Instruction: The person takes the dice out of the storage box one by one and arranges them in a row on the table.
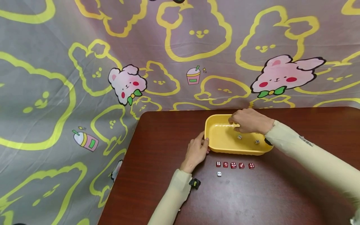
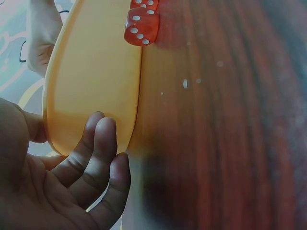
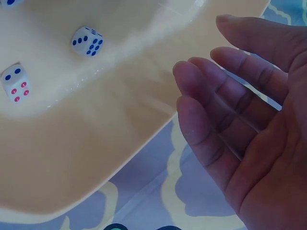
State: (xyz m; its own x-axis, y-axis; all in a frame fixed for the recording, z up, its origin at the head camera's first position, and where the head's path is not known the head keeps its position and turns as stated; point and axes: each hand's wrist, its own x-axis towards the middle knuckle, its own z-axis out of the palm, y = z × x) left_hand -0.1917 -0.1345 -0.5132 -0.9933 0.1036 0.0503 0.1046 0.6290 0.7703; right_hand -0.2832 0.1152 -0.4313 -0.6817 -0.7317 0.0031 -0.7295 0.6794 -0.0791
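your left hand (image 1: 196, 150) gripped the yellow tray (image 1: 222, 134) — your right hand (image 1: 250, 121), thumb and fingers (image 3: 194, 120) apart, hung over it near white dice (image 1: 239, 137).

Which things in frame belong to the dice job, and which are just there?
Likely in the job:
yellow tray
white dice inside it
five red dice in a row
lone white die beside that row

Just there:
patterned cloth behind
brown table, only as surface

5 red dice (image 1: 233, 165), at least 4 white dice (image 1: 239, 137), 1 yellow tray (image 1: 236, 151), 1 wood-grain table (image 1: 160, 140), 1 left hand (image 1: 196, 150), 1 right hand (image 1: 251, 121)
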